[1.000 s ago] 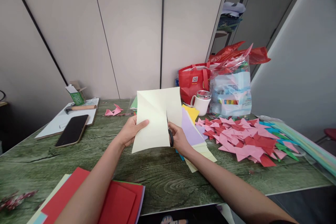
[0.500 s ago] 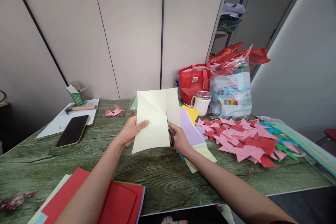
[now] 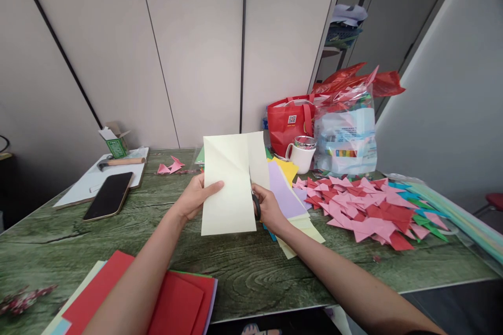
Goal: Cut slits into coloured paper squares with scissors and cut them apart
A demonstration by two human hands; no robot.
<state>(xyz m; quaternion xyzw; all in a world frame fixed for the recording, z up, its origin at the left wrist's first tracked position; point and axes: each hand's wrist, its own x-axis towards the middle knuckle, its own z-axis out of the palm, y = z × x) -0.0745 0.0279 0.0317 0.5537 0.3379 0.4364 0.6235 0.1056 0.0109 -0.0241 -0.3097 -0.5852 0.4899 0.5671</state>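
Note:
A pale cream sheet of paper (image 3: 228,193) is held up over the table, with crease lines fanning across its upper part. My left hand (image 3: 198,193) pinches its left edge, thumb on the front and fingers behind. In my right hand (image 3: 269,208) is a pair of scissors (image 3: 257,205) with dark handles; the fingers are closed round them. Their blades stand in a cut that runs up the sheet, parting a strip on the right from the larger left piece. Behind my right hand lie loose lilac paper (image 3: 286,188) and cream sheets (image 3: 302,233).
Pink and red folded paper pieces (image 3: 361,204) are heaped at right. A white mug (image 3: 302,154), red bag (image 3: 285,128) and clear plastic bag (image 3: 346,141) stand behind. At left lie a phone (image 3: 109,196), hammer (image 3: 126,160) and green box (image 3: 117,146); red paper (image 3: 176,301) is in front.
The lower edge of the cream sheet has dropped slightly and sits flatter, and its top has shifted a little left. Both hands stay almost where they were.

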